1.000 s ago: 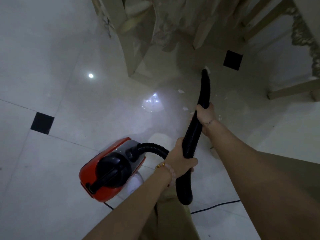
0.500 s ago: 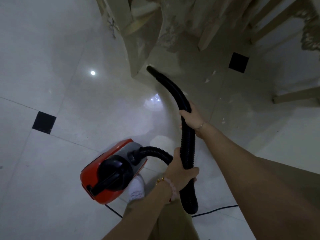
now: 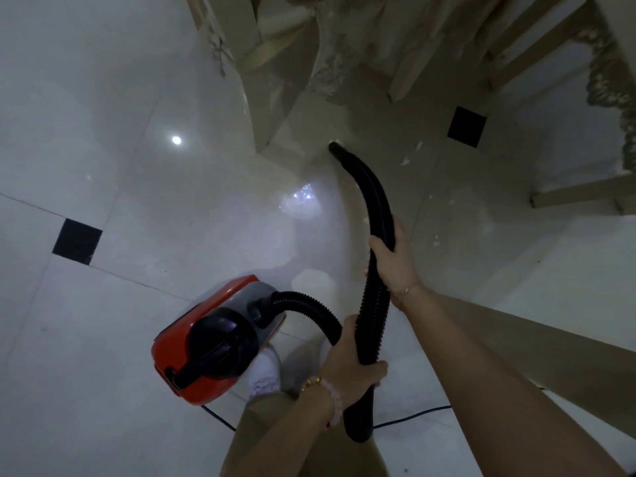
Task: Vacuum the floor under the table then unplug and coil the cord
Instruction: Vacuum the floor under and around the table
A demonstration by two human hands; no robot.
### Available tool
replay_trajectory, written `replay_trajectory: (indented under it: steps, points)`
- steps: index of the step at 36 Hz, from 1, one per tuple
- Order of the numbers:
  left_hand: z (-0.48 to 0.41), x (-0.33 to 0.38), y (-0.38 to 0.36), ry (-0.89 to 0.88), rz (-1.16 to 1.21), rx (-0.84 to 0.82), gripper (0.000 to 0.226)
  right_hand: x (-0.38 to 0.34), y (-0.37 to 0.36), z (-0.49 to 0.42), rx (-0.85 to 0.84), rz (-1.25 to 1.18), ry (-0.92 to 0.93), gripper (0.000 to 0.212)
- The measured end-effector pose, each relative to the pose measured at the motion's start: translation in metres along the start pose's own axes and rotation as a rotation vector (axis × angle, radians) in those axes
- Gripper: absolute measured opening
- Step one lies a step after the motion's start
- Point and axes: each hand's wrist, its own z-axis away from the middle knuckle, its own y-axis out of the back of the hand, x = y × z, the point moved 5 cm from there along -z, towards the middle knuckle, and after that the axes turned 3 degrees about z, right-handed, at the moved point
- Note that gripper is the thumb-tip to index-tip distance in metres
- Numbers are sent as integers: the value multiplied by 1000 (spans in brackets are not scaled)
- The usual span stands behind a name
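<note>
The floor (image 3: 103, 339) fills most of the view: glossy white tiles with small black square insets, one at the left (image 3: 77, 241) and one under the table (image 3: 467, 126), and a bright spot of light reflected in the shine. Along the top stands the table (image 3: 254, 80), seen as pale wooden legs and rails with a lace cloth (image 3: 330, 63) hanging down between them.

The vacuum cleaner (image 3: 220, 339) sits on the floor at lower left, well short of the table, with a red body and a black carry handle. Its black ribbed hose (image 3: 373, 208) leaves the front of the body, loops down past the person's legs, then rises and curves forward. The nozzle (image 3: 335, 148) is low at the floor, just beside the foot of the nearest table leg.

Both hands hold the hose. The right hand (image 3: 392, 259) is wrapped around it further forward, and the left hand (image 3: 351, 370) grips it lower down, near the loop, with a beaded bracelet (image 3: 330, 394) on that wrist.

A foot in white (image 3: 265, 373) stands beside the vacuum cleaner. The thin black cord (image 3: 413, 416) lies on the floor behind the hose loop. A few small white scraps (image 3: 406, 161) lie on the tiles under the table, to the right of the nozzle.
</note>
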Motion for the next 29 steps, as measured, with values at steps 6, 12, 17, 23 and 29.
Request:
replay_trajectory:
  steps: [6, 12, 17, 23, 29]
  points:
    - [0, -4, 1, 17, -32, -30, 56, -1, 13, 11, 110, -109, 5, 36]
    - [0, -4, -5, 15, -203, -22, 57, 22, 20, 10, 34, -187, -190, 32]
    - [0, -9, -11, 31, -235, 23, 57, 22, 22, 8, 18, -256, -248, 55]
    - [9, -9, -17, 11, -298, -16, 52, 23, 31, -5, 57, -196, -347, 51]
    - [22, -21, -19, -57, -373, -26, 59, 8, 47, -23, 40, -136, -332, 87]
